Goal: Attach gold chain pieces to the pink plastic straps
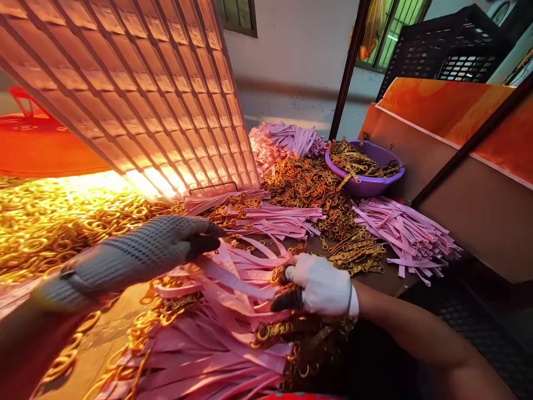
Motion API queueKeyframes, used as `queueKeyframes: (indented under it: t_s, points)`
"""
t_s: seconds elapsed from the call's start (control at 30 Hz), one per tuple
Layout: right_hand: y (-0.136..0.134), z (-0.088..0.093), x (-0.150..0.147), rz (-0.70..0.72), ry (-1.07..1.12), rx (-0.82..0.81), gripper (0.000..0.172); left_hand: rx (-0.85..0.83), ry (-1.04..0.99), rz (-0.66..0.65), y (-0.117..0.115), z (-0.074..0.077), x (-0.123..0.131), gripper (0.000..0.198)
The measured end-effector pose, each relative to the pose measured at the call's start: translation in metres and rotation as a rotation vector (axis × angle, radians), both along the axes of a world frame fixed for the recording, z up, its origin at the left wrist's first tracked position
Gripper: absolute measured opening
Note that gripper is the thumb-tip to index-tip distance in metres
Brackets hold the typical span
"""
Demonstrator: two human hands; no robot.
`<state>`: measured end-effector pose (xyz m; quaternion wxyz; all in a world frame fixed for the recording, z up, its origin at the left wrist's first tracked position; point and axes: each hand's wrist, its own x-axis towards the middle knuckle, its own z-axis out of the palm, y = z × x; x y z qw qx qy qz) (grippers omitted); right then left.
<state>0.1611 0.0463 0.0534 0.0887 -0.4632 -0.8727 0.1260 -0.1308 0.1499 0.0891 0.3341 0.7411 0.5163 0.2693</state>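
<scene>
My left hand [160, 241], in a grey glove with dark dots, has its thumb and fingers closed on the left end of a pink strap [237, 282]. That strap stretches right to my right hand [322, 283], which wears a white glove with dark fingertips. The fingers of my right hand are closed around the strap's right end, beside gold metal clasps [280, 274]; which piece they grip is partly hidden. Beneath both hands spreads a heap of pink straps [200, 350] with gold hardware at their ends.
Gold rings [62, 222] are piled at the left beside a leaning, ribbed translucent panel [166, 94]. A purple basin [368, 186] of gold clasps stands at the back right. Another pink strap bundle [403, 233] lies near the brown board [470, 211]. An orange stool [45, 144] is far left.
</scene>
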Motion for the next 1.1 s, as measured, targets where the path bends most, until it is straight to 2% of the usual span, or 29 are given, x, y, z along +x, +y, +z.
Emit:
queueKeyframes:
  t_s: [0.03,0.07,0.13,0.2,0.27,0.3,0.37,0.43,0.53,0.67,0.73,0.83,0.93,1.1]
  points:
    - [0.014,0.001,0.010,0.021,-0.019,0.064,0.034,-0.053,-0.017,-0.016,-0.002,-0.002,0.000,0.028]
    - [0.033,0.002,0.023,-0.018,-0.029,0.125,0.027,-0.139,-0.053,-0.052,-0.005,-0.005,0.004,0.028]
    - [0.077,0.004,0.054,-0.323,-0.209,0.314,0.019,-0.348,-0.262,-0.031,-0.014,-0.013,0.022,0.025]
    - [0.120,0.005,0.090,-0.449,-0.252,0.373,0.026,-0.631,-0.566,0.025,-0.019,-0.022,0.046,0.023]
    - [0.155,0.006,0.123,-0.500,-0.252,0.409,0.033,-0.951,-0.905,0.097,-0.020,-0.031,0.069,0.025]
    - [0.168,0.005,0.137,-0.491,-0.247,0.412,0.031,-1.069,-1.072,0.109,-0.019,-0.035,0.078,0.029]
    - [0.187,0.004,0.158,-0.460,-0.222,0.414,0.025,-1.197,-1.314,0.109,-0.015,-0.043,0.094,0.035]
    - [0.194,0.000,0.164,-0.436,-0.169,0.423,0.023,-1.248,-1.441,0.109,-0.012,-0.050,0.106,0.038]
    - [0.183,-0.014,0.142,-0.390,-0.046,0.431,0.020,-1.248,-1.562,0.144,-0.011,-0.061,0.117,0.035]
    - [0.129,-0.034,0.068,-0.235,0.157,0.339,0.029,-1.219,-1.674,0.206,-0.011,-0.070,0.124,0.029]
    - [0.096,-0.036,0.032,-0.074,0.495,0.158,0.021,-1.203,-1.702,0.229,-0.010,-0.073,0.124,0.025]
    - [0.058,-0.028,-0.004,-0.042,0.666,0.036,0.028,-1.154,-1.746,0.270,-0.006,-0.078,0.123,0.021]
    - [0.041,-0.023,-0.021,-0.059,0.582,0.093,0.043,-1.099,-1.783,0.314,-0.003,-0.081,0.123,0.017]
    - [0.042,-0.029,-0.034,-0.017,0.128,0.208,0.057,-1.034,-1.820,0.335,-0.003,-0.078,0.128,0.024]
